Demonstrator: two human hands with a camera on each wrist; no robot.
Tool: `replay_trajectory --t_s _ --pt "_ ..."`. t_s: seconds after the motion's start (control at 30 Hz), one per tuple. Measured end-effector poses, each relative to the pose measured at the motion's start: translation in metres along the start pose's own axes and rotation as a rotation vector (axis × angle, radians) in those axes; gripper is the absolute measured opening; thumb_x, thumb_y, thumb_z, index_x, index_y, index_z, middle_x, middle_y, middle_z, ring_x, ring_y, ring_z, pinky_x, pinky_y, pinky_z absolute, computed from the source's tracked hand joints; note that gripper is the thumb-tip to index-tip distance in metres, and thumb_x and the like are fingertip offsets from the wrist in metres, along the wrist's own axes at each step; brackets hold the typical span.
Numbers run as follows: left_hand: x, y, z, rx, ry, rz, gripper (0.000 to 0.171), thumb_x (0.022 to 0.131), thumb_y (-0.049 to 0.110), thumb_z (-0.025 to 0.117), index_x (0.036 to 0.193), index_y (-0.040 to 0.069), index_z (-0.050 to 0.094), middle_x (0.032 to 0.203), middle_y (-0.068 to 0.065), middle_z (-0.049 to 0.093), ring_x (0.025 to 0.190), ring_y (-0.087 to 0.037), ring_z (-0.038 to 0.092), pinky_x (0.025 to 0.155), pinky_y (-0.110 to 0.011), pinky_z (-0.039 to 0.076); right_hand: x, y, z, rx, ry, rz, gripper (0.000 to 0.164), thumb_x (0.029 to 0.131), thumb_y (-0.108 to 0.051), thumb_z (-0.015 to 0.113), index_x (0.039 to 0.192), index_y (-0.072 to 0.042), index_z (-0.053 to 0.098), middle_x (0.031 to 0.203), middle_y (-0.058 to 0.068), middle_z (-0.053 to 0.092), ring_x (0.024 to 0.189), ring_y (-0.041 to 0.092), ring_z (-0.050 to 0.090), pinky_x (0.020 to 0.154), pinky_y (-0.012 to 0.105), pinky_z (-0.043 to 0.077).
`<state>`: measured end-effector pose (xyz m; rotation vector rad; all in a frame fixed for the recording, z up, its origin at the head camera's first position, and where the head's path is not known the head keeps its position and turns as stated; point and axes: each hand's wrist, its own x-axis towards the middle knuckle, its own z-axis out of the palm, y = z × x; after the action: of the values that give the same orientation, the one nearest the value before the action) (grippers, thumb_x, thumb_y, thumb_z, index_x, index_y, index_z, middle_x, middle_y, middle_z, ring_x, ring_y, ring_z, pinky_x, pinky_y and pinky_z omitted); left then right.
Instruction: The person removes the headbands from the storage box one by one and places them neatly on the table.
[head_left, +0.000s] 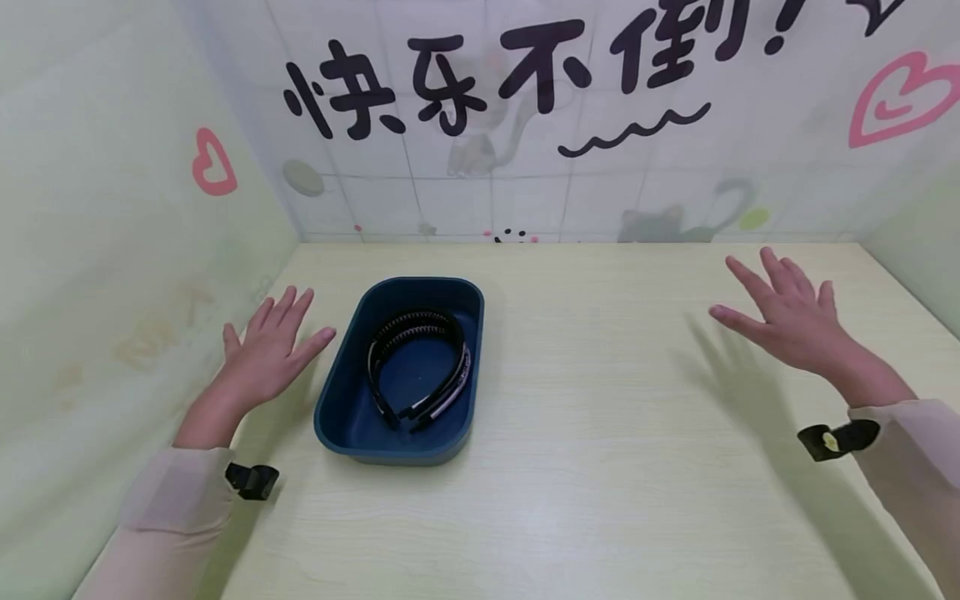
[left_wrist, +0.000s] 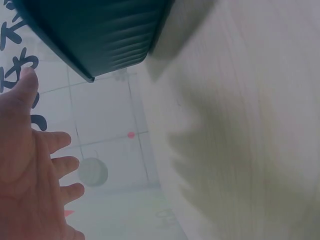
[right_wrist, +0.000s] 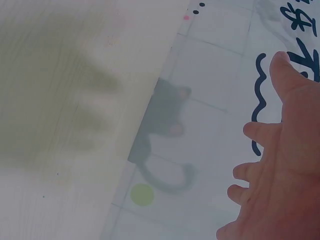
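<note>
- The black, curved headbands (head_left: 454, 337), with toothed, spring-like edging and a few pale, shiny strips, lie nested together with their ends towards me; they overlap too much for me to count.
- They rest inside the dark blue, rounded-rectangular tub (head_left: 405, 457), which looks like plastic, stands left of centre on the table, and in my left wrist view shows ridges along its outer side.
- My left hand (head_left: 266, 354) is just left of the tub, thumb towards its rim with a gap between; I hold the fingers straight and spread wide.
- My right hand (head_left: 798, 325) hangs well apart from the tub, towards the far right, its fingers also stretched and fanned wide.
- Both hands are raised above the pale, wood-grained tabletop (head_left: 585, 400), where their shadows fall.
- Below each hand I have a pale beige sleeve (head_left: 180, 492) and a black wrist device (head_left: 252, 482).
- Beyond the table's far edge stands the white, tile-patterned back wall (head_left: 450, 208), with big black Chinese characters (head_left: 543, 67) and a black wavy line (head_left: 633, 131).
- A pink heart outline (head_left: 214, 162) marks the pale side wall on my left.
</note>
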<state>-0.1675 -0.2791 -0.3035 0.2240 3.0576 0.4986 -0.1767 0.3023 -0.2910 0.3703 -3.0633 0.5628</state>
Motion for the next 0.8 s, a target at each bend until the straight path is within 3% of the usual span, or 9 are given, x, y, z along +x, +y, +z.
replay_trajectory --t_s 0.23,0.4,0.5,0.63,0.8 --pt "0.001 -0.001 0.001 -0.007 0.004 0.011 0.077 0.093 0.058 0.031 0.148 0.011 0.004 0.151 -0.018 -0.004 0.134 -0.042 -0.009 0.087 -0.072 -0.014 0.000 0.001 0.001 0.001 -0.002 0.002 0.073 0.094 -0.046 0.044 0.149 -0.015 0.005 0.147 0.024 -0.015 0.132 0.043 -0.017 0.090 0.067 -0.018" --pt "0.000 0.000 0.004 -0.030 0.049 0.042 0.074 0.094 0.055 0.033 0.148 0.012 0.007 0.151 -0.019 0.002 0.135 -0.040 -0.005 0.088 -0.072 -0.012 -0.001 0.000 0.001 0.011 -0.013 0.004 0.074 0.094 -0.046 0.044 0.149 -0.015 0.006 0.147 0.024 -0.015 0.131 0.044 -0.016 0.091 0.067 -0.017" --pt "0.000 0.001 0.008 -0.095 0.113 0.107 0.068 0.097 0.047 0.037 0.147 0.007 0.014 0.149 -0.022 0.012 0.134 -0.042 0.007 0.094 -0.070 -0.001 0.000 -0.002 0.002 0.013 -0.014 -0.013 0.073 0.094 -0.044 0.046 0.148 -0.011 0.011 0.147 0.028 -0.011 0.130 0.050 -0.009 0.093 0.069 -0.008" --pt "0.001 0.004 0.012 -0.234 0.171 0.164 0.057 0.100 0.034 0.037 0.145 0.003 0.023 0.141 -0.026 0.030 0.124 -0.045 0.031 0.095 -0.062 0.023 0.003 -0.008 0.004 0.024 -0.014 -0.039 0.071 0.092 -0.042 0.051 0.145 -0.005 0.021 0.146 0.030 -0.004 0.127 0.056 0.000 0.091 0.071 0.008" --pt "0.002 0.008 0.014 -0.383 0.143 0.132 0.047 0.100 0.025 0.040 0.140 0.000 0.034 0.124 -0.027 0.048 0.105 -0.042 0.053 0.083 -0.050 0.044 0.010 -0.020 0.004 0.048 -0.041 -0.044 0.068 0.090 -0.042 0.055 0.141 -0.003 0.031 0.148 0.027 0.000 0.130 0.052 0.002 0.090 0.070 0.015"
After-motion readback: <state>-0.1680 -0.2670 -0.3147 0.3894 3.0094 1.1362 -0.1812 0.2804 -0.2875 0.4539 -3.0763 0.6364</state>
